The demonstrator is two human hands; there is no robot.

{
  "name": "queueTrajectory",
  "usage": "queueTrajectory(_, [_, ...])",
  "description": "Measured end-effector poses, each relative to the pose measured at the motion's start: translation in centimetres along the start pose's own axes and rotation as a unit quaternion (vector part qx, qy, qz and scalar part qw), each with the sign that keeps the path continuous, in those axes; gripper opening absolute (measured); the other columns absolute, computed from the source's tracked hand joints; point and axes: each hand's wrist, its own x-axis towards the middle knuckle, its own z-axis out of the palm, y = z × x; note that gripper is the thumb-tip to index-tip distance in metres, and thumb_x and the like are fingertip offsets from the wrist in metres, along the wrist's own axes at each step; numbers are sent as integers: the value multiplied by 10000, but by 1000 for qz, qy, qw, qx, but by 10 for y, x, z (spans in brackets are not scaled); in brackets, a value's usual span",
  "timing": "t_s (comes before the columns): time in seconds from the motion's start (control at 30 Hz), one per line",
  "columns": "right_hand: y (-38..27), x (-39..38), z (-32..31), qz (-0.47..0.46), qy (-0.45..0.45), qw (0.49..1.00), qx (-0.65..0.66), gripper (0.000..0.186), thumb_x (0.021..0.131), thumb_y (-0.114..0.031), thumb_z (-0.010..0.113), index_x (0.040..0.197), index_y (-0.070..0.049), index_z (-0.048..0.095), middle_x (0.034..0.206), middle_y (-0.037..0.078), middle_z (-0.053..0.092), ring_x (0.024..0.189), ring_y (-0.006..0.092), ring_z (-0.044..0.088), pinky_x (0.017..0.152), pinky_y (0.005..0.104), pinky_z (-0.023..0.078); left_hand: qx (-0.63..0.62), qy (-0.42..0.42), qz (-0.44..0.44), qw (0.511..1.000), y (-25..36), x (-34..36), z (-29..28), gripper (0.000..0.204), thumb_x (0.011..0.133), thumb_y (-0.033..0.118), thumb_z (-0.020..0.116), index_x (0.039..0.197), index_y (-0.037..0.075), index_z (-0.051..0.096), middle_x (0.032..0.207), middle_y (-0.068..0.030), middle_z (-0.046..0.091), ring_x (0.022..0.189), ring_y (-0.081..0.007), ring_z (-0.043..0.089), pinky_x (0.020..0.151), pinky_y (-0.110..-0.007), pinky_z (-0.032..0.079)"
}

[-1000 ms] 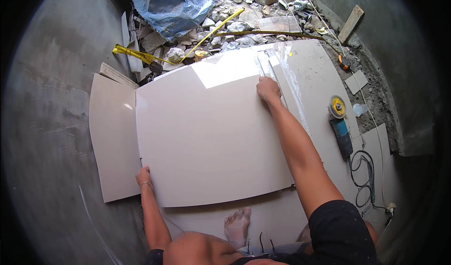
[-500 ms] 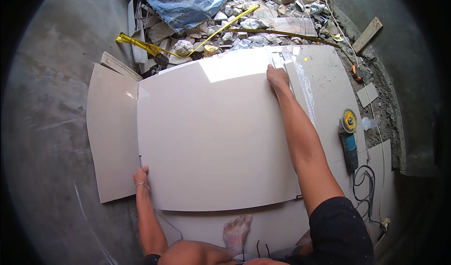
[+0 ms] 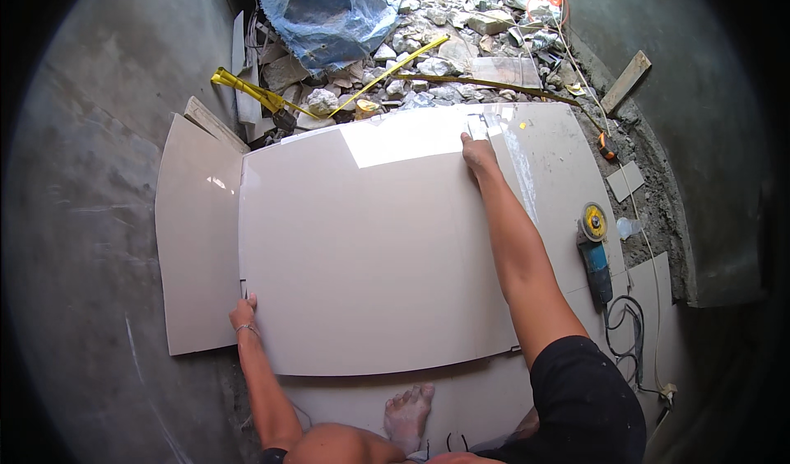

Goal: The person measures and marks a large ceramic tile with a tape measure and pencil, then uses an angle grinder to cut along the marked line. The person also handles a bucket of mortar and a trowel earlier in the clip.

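Note:
A large, glossy beige floor tile (image 3: 370, 250) fills the middle of the view, with a bright reflection on its far part. My left hand (image 3: 243, 312) grips its left edge near the close corner, thumb on top. At the far right edge, my right hand (image 3: 479, 155) is closed round the tile, with the arm stretched out along that side. A dark shadow line runs under the near edge, just beyond my bare foot (image 3: 407, 415). The undersides of both grips are hidden.
An angle grinder (image 3: 594, 250) lies on tiles to the right, its cord looped nearby. A cut tile piece (image 3: 197, 242) leans at the left wall. Beyond are rubble (image 3: 444, 61), a blue sheet (image 3: 325, 16), a yellow folding rule (image 3: 387, 77) and an orange-black tape measure (image 3: 607, 146).
The view has shifted, so the far surroundings appear lower and the right-side things farther left. Both hands keep hold of the same tile edges. A wider shadow shows under its near edge.

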Motion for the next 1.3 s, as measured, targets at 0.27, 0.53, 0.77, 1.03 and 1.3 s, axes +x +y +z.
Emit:
queueTrajectory(0.27, [-15, -21, -6, 49, 14, 998, -32, 749, 1062, -570, 495, 1410, 85, 599, 1494, 325, 558, 1426, 432, 533, 1199, 473, 404, 10, -71, -19, 997, -8, 8, -9, 528, 844, 266, 839, 1133, -157, 713, 1260, -167, 696, 1131, -242, 605, 1050, -402, 456])
queueTrajectory(0.53, [-20, -40, -17, 36, 34, 991, -123, 797, 1045, -620, 490, 1322, 109, 657, 1403, 326, 629, 1353, 445, 596, 1143, 478, 466, 89, -39, 63, 993, -25, 15, 1, 547, 895, 375, 802, 1103, -124, 720, 1060, -239, 751, 995, -300, 671, 988, -421, 498])
queueTrajectory(0.77, [54, -176, -57, -21, 32, 986, -162, 578, 1025, -522, 577, 1148, 27, 712, 1099, 293, 737, 1117, 449, 695, 1003, 508, 519, 312, 85, 214, 922, -2, -22, 28, 748, 959, 548, 665, 1432, -16, 538, 1467, -238, 549, 1368, -382, 522, 1104, -537, 417])
queueTrajectory(1.03, [87, -264, -39, -205, 174, 945, -187, 673, 972, -316, 692, 1492, -10, 394, 1344, 239, 440, 1268, 426, 387, 1102, 590, 303, 392, -79, 482, 780, 56, -147, 133, 877, 1056, 540, 460, 1682, -3, 172, 1773, -179, 123, 1647, -315, 78, 1309, -577, 3])
queueTrajectory(1.3, [164, -291, -188, -183, 351, 900, -184, 677, 903, -237, 737, 1461, 15, 448, 1340, 241, 475, 1290, 432, 420, 1145, 557, 307, 337, -230, 716, 566, 86, -253, 196, 830, 1075, 565, 384, 1702, 67, 161, 1786, -96, 136, 1649, -301, 87, 1318, -576, 21])
